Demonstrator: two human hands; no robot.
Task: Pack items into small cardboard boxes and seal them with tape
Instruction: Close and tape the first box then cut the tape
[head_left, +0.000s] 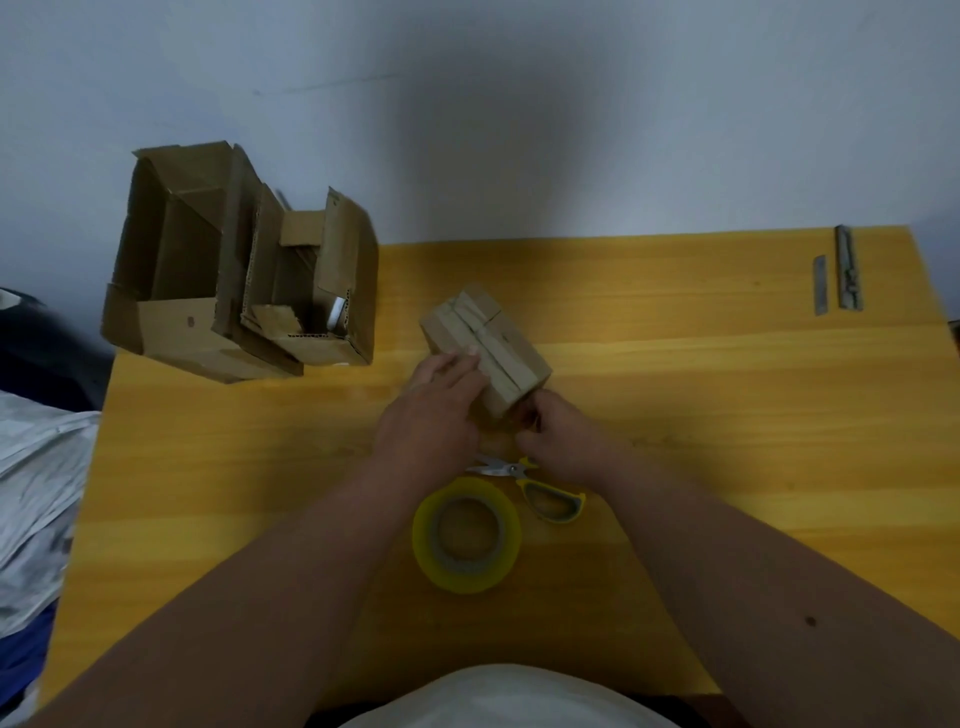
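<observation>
A small closed cardboard box (488, 345) lies on the yellow table (727, 415), its top flaps meeting in a centre seam. My left hand (431, 415) lies on the box's near left side, fingers straight and pressing on the top by the seam. At the box's near end my right hand (558, 434) has its fingers curled, pinching something there; what it pinches is hidden. A yellow roll of tape (467, 535) lies flat just in front of my hands. Yellow-handled scissors (535, 483) lie between the roll and my right wrist.
Two open cardboard boxes (228, 270) stand at the table's far left corner, flaps up. Two thin metal strips (841, 270) lie at the far right corner. Crumpled white plastic (36, 493) sits off the table's left edge. A pale wall is behind.
</observation>
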